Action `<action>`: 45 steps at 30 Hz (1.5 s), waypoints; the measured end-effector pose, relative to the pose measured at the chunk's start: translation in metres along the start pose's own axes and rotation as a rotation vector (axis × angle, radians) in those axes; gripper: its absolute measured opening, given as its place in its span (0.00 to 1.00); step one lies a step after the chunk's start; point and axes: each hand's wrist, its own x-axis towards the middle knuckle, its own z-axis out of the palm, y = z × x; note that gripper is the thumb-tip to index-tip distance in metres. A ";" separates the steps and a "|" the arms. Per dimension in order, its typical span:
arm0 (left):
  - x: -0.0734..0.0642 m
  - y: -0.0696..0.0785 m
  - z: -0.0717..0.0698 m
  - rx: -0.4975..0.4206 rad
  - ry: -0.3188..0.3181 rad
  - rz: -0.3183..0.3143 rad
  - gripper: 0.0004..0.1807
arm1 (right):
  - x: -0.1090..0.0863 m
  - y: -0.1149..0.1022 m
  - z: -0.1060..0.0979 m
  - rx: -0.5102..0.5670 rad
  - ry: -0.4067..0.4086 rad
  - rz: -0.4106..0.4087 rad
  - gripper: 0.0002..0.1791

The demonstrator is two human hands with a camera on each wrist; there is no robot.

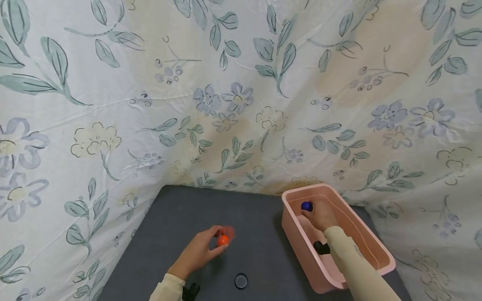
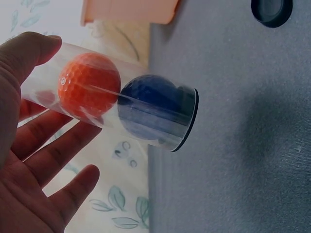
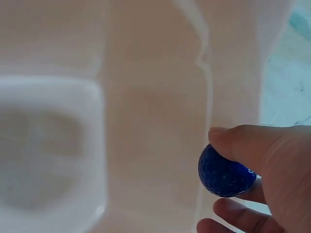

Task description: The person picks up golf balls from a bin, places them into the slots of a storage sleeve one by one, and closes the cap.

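Observation:
A clear plastic tube (image 2: 131,73) is gripped near its upper end by my left hand (image 1: 201,251), above the dark table. Inside it are an orange golf ball (image 2: 89,83) and, against the dark-rimmed end, a dark blue golf ball (image 2: 148,107). From the head view, the orange ball shows through the tube between thumb and fingers. My right hand (image 1: 321,215) reaches inside the pink bin (image 1: 301,255), pinching another blue golf ball (image 3: 224,172) between thumb and fingers. That ball is held above the bin's floor, beside its wall.
A round black cap (image 1: 241,281) lies on the dark grey table (image 1: 222,209), nearer me than the tube. The pink bin stands at the table's right side. Floral fabric (image 1: 233,83) hangs behind the table and along its sides.

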 end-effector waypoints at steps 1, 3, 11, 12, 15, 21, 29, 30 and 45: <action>0.000 0.000 0.000 -0.001 -0.002 0.001 0.24 | -0.001 -0.004 -0.002 -0.003 0.004 -0.001 0.15; 0.001 -0.001 0.001 -0.001 -0.005 -0.002 0.23 | -0.004 -0.011 -0.005 -0.030 0.017 0.001 0.19; 0.000 0.001 0.002 0.011 0.007 0.015 0.23 | -0.018 -0.046 -0.018 -0.051 0.030 0.009 0.28; 0.000 0.001 0.002 0.010 0.008 0.015 0.23 | -0.020 -0.050 -0.019 -0.053 0.041 0.001 0.28; 0.000 0.002 0.003 0.016 0.013 0.019 0.23 | -0.026 -0.064 -0.022 -0.056 0.084 -0.046 0.29; 0.001 0.003 0.003 0.017 0.022 0.029 0.24 | -0.036 -0.087 -0.022 -0.036 0.129 -0.164 0.27; 0.001 0.006 0.004 0.027 0.022 0.010 0.24 | -0.045 -0.105 -0.011 0.123 0.041 -0.141 0.29; 0.001 0.007 0.004 0.026 0.020 0.009 0.24 | -0.046 -0.107 -0.009 0.140 0.028 -0.132 0.30; 0.000 0.010 0.009 0.030 0.043 0.037 0.24 | -0.065 -0.148 0.032 0.330 0.015 -0.150 0.29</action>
